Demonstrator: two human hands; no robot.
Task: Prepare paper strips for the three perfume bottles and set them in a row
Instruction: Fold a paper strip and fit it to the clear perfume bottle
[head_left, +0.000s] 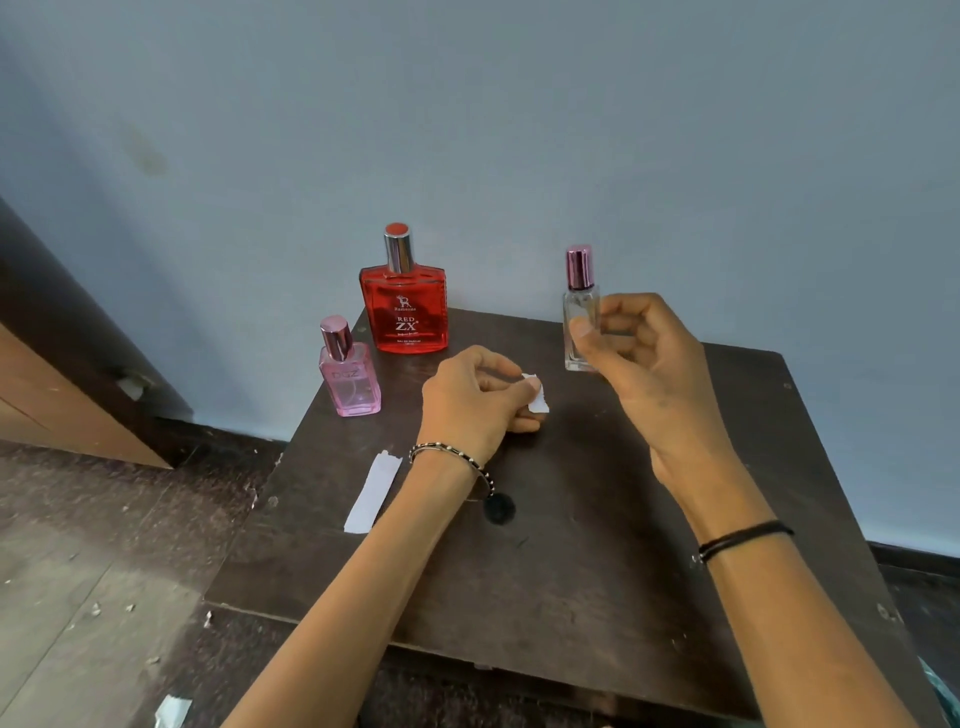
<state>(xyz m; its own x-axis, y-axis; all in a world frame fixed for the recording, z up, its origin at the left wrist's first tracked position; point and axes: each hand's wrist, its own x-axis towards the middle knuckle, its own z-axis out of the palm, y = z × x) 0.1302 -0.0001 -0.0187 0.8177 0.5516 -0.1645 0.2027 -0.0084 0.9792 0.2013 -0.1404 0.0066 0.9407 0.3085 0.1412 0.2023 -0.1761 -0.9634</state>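
Note:
A red perfume bottle (405, 312) with a silver cap stands at the far edge of the dark wooden table (597, 545). To its left, near the table's left corner, stands a pink bottle (350, 382). My right hand (644, 358) holds a slim clear bottle (579, 312) with a pink cap upright above the table. A small white paper strip (537, 397) is pinched in the fingertips of my left hand (480, 397), low over the table. Another, longer paper strip (374, 491) lies flat at the table's left edge.
The table stands against a blue wall (519, 130). A dark round spot (500, 508) marks the tabletop by my left wrist. Paper scraps (174, 711) lie on the floor at the left, and a wooden door or panel (62, 395) leans at the far left.

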